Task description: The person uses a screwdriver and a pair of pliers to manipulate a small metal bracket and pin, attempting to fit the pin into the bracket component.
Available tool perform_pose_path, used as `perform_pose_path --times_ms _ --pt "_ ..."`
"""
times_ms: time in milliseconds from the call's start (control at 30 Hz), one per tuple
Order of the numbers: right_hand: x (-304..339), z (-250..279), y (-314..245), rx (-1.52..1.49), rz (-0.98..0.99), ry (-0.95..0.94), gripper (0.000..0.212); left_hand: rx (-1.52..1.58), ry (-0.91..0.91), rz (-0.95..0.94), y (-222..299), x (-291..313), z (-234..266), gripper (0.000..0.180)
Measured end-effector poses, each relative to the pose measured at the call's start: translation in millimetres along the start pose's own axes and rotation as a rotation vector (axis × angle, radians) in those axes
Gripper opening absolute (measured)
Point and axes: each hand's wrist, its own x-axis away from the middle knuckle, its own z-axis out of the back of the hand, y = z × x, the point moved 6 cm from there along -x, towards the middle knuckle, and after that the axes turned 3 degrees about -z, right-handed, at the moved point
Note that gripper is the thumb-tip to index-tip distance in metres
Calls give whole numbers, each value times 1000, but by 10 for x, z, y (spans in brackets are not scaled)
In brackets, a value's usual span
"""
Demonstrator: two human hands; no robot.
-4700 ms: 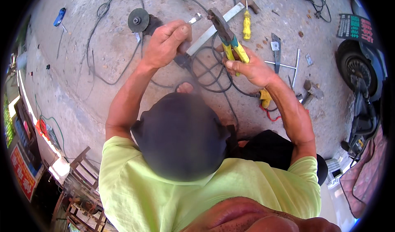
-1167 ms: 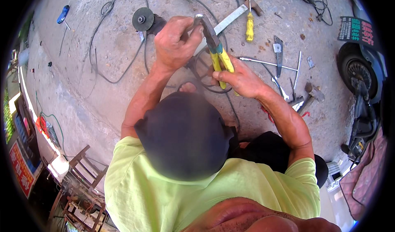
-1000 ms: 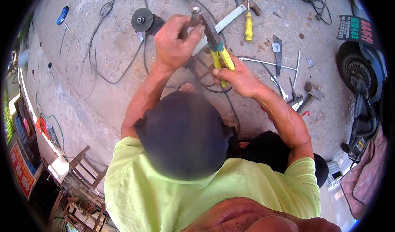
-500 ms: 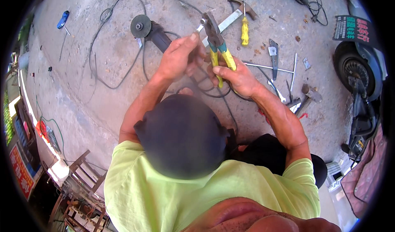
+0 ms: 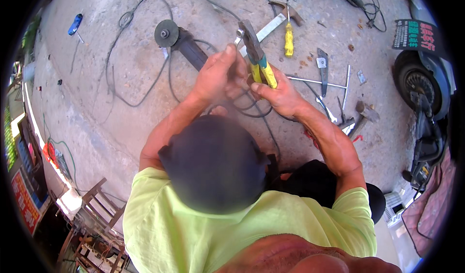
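My right hand [image 5: 283,96] is wrapped round the yellow-and-green handles of a pair of pliers [image 5: 253,43], its dark jaws pointing away from me. Pinched in my left hand [image 5: 215,74] is a small shiny metal piece with a ring-shaped end [image 5: 239,34]; the rest of it is covered by my fingers. The ring end lies right beside the pliers' jaws; whether the jaws grip it I cannot tell. Just beyond, a claw hammer [image 5: 269,28] rests on the ground, partly behind the pliers. Left of my hands lies an angle grinder [image 5: 186,46] with a grey disc.
Right of the pliers lie a yellow screwdriver [image 5: 289,39], a T-shaped metal bar [image 5: 329,84], a flat dark blade [image 5: 323,69] and a mallet [image 5: 366,112]. Grinder cable [image 5: 110,74] loops over the concrete. A scooter wheel [image 5: 416,79] stands far right; a blue-handled tool [image 5: 75,25] lies far left.
The pliers and both hands have shifted slightly toward me. The pliers' handles look closer together, and my right fingers wrap them more fully. My left hand has moved a little right.
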Motion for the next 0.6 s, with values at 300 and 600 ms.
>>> perform_pose_path --times_ms 300,600 --pt "135 24 -123 30 -82 -51 45 -500 -74 -372 184 -32 82 57" --pt "488 -70 -8 -73 -417 -285 48 -1538 -685 -541 986 -45 212 40"
